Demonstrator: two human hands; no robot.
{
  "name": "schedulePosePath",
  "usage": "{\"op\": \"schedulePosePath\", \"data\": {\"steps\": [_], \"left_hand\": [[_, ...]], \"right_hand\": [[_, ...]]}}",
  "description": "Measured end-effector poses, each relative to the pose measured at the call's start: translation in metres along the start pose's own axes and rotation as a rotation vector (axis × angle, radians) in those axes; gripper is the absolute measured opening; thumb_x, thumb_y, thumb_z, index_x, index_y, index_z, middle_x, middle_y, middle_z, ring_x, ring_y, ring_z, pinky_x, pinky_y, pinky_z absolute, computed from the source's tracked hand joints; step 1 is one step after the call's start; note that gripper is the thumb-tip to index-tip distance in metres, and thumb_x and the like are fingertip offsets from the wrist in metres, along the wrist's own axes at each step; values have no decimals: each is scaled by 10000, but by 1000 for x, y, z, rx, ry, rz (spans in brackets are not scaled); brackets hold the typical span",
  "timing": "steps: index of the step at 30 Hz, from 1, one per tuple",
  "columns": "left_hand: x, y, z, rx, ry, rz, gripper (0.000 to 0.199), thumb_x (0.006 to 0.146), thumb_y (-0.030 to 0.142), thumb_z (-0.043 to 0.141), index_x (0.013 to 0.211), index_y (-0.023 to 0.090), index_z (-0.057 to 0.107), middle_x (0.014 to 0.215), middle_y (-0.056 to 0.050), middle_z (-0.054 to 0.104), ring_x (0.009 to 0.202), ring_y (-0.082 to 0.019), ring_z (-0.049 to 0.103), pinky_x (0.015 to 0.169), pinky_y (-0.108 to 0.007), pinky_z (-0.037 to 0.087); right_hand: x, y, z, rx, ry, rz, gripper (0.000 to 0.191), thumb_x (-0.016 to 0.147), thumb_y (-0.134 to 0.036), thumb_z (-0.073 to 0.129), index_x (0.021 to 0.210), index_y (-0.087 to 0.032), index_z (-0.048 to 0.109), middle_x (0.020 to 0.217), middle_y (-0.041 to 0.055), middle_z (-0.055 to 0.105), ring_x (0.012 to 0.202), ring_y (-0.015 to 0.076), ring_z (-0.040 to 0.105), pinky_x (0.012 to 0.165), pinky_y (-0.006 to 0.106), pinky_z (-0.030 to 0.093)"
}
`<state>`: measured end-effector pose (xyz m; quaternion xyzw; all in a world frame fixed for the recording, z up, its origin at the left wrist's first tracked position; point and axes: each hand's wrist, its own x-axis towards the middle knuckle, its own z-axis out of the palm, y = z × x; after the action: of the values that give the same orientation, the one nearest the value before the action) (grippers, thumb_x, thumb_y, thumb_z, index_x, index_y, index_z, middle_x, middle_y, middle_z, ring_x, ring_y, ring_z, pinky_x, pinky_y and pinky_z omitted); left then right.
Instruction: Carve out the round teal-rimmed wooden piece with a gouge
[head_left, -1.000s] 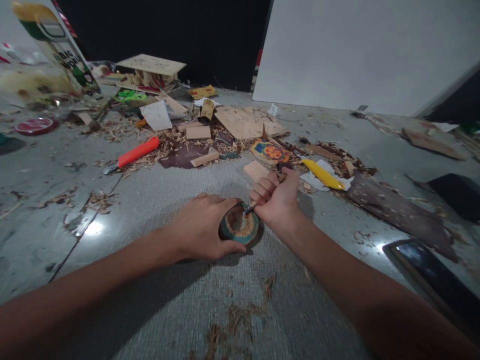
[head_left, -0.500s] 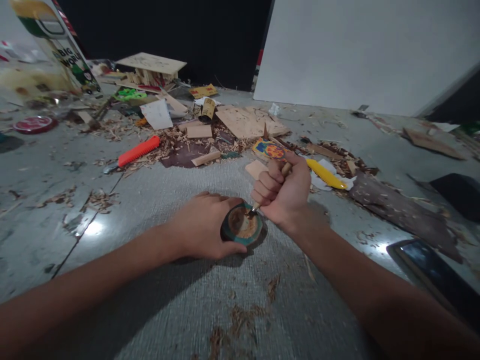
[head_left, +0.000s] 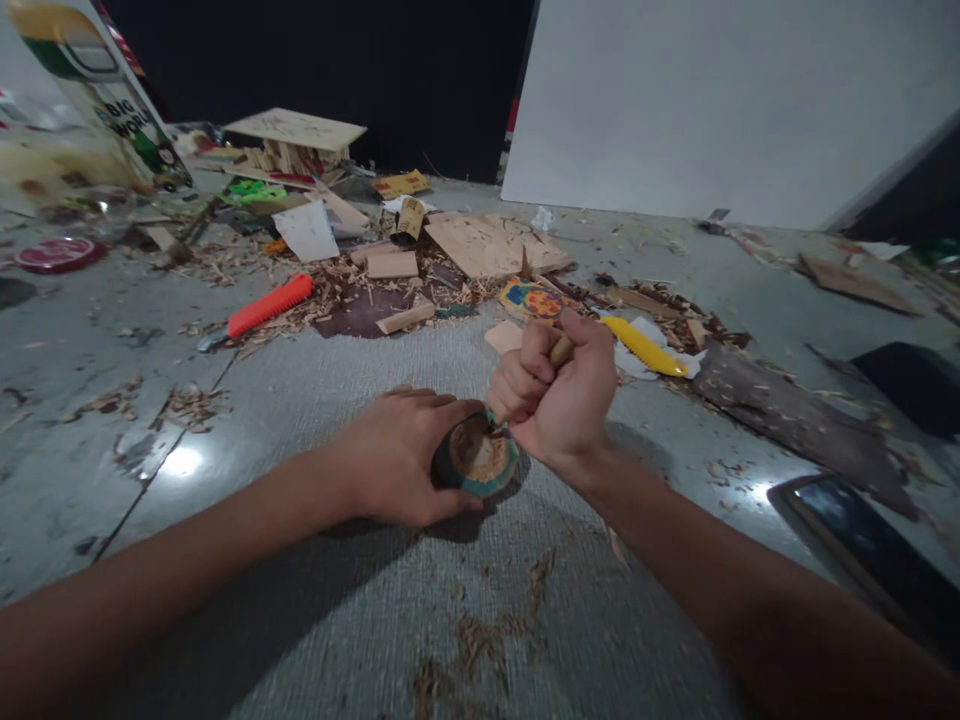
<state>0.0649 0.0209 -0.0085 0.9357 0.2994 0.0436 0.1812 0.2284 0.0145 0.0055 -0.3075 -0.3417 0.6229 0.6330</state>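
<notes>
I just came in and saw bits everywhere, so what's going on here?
A person's left hand is holding a round, teal-edged piece with a rough hollow in it. The right hand grips a wooden-handled tool, its tip down by the hollow's edge. Shavings lie scattered around. An orange handle and a yellow handle lie farther off, with neither hand on them.

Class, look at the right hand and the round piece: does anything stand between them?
Nothing visible blocks the way. Only the tool, held in the right hand, bridges to the round piece; the left hand grips its left side.
</notes>
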Motion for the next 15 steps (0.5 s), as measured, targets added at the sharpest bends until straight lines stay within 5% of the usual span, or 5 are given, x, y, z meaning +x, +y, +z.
{"op": "schedulePosePath", "data": {"steps": [7,12,15], "left_hand": [[0,-1,-8,-15,-91,-1,655,719,517,681,1264,176,560,1174,-128,677,1070,-330,646,990,-494,455],[-4,-1,-17,7,-175,-28,817,731,532,669,1451,241,416,1318,-150,597,1238,-352,557,1079,-520,385],[-7,-1,-20,-6,-199,-24,752,744,505,660,1419,250,447,1263,-136,605,1218,-342,556,1076,-509,389]], "right_hand": [[-5,0,5,-75,-16,-59,532,889,-445,440,425,-230,294,386,-87,184,326,60,124,330,203,162],[-5,-4,5,-4,-23,14,603,941,-520,376,423,-228,281,387,-86,147,314,59,106,321,213,152],[-5,-4,4,13,-39,54,615,931,-554,393,424,-226,274,387,-89,136,314,56,98,318,211,142]]}}
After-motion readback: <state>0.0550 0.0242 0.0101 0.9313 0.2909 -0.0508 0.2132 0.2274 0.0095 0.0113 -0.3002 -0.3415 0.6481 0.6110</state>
